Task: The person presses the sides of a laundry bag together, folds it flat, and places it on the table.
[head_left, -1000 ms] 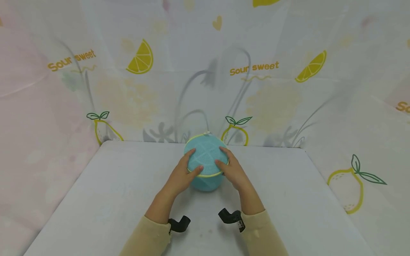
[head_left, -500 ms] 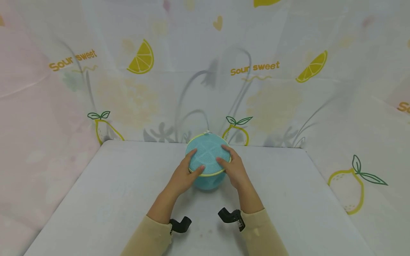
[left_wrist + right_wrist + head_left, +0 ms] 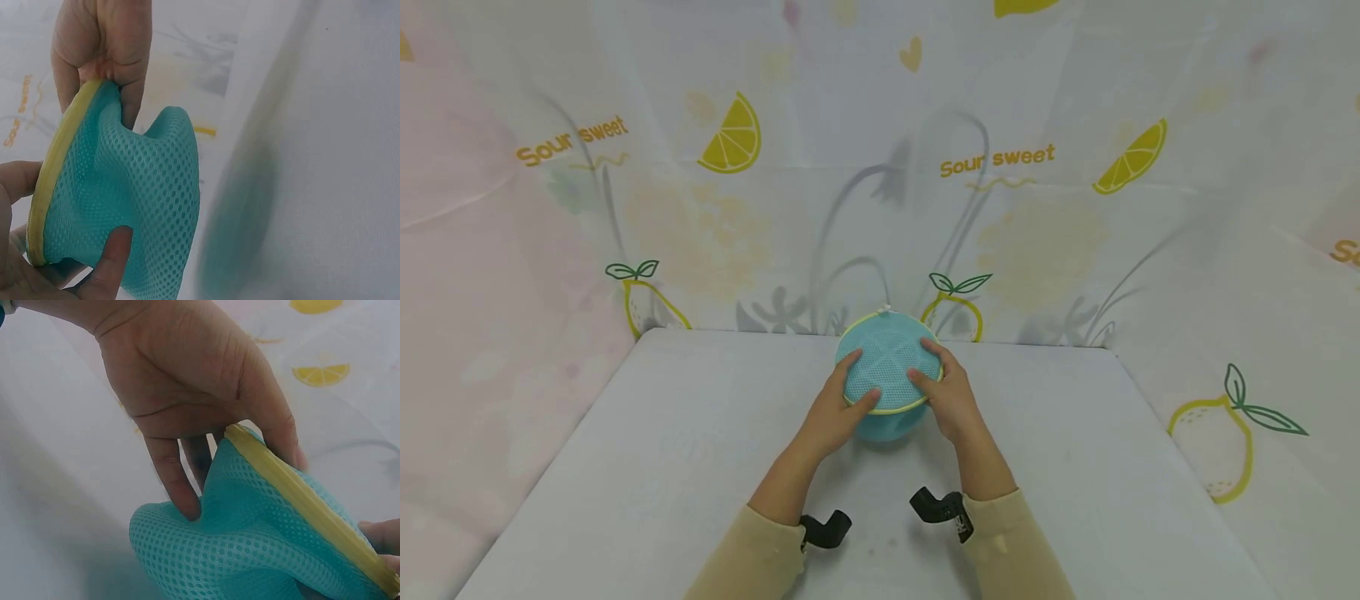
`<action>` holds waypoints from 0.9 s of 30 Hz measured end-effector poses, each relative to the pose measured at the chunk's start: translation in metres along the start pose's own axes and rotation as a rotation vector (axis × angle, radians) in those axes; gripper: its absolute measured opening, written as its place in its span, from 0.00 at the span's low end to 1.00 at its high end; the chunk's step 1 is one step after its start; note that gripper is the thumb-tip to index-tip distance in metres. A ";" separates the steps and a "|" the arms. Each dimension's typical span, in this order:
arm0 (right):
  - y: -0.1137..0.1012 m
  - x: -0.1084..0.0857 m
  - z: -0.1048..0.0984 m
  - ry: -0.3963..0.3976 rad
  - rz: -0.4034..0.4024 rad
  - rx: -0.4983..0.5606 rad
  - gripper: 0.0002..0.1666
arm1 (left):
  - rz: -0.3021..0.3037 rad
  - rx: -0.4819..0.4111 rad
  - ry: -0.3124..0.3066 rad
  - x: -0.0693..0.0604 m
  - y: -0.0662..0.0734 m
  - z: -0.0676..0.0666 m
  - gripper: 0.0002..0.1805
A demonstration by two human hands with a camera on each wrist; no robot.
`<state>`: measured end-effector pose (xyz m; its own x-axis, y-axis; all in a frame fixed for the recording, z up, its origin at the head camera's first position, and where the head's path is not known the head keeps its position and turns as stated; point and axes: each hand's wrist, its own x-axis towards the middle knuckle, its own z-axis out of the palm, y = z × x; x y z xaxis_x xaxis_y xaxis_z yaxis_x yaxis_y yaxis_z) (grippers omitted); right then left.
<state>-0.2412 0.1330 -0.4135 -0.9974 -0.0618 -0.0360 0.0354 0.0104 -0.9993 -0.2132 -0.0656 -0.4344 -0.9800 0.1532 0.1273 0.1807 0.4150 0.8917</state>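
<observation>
A round turquoise mesh bag (image 3: 886,358) with yellow edging is held up between both hands, its lower part bulging beneath the rim. My left hand (image 3: 829,417) grips the left edge, thumb on the near face. On the opposite edge my right hand (image 3: 953,404) holds on, its thumb also on top. In the left wrist view the mesh (image 3: 125,187) sags in folds beside the yellow trim (image 3: 56,169), between the two hands. The right wrist view shows the right hand (image 3: 194,381) straddling the yellow trim (image 3: 306,500), with fingers against the folded mesh (image 3: 206,550).
Beneath the hands is a white table (image 3: 700,392). Behind and at the sides hangs a pale cloth (image 3: 850,100) printed with lemons and lettering. A black wrist mount (image 3: 826,529) sits by the left sleeve, another mount (image 3: 938,506) by the right.
The bag and both hands have shifted slightly to the right, and a little less of the bag's lower part shows under the rim. The grip of both hands looks the same.
</observation>
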 end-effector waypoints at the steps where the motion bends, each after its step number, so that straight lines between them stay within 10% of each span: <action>1: 0.000 0.000 0.000 -0.003 0.002 0.010 0.39 | -0.005 -0.008 0.002 0.000 0.000 0.000 0.42; 11: 0.004 0.000 0.003 -0.061 0.042 -0.036 0.38 | -0.086 -0.203 0.099 0.004 0.002 0.003 0.39; 27: 0.008 -0.004 0.007 -0.134 0.044 -0.128 0.38 | -0.049 -0.371 0.252 0.003 0.002 0.005 0.31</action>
<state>-0.2361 0.1263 -0.4210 -0.9776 -0.1909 -0.0885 0.0615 0.1428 -0.9878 -0.2155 -0.0598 -0.4342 -0.9846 -0.1012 0.1424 0.1369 0.0596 0.9888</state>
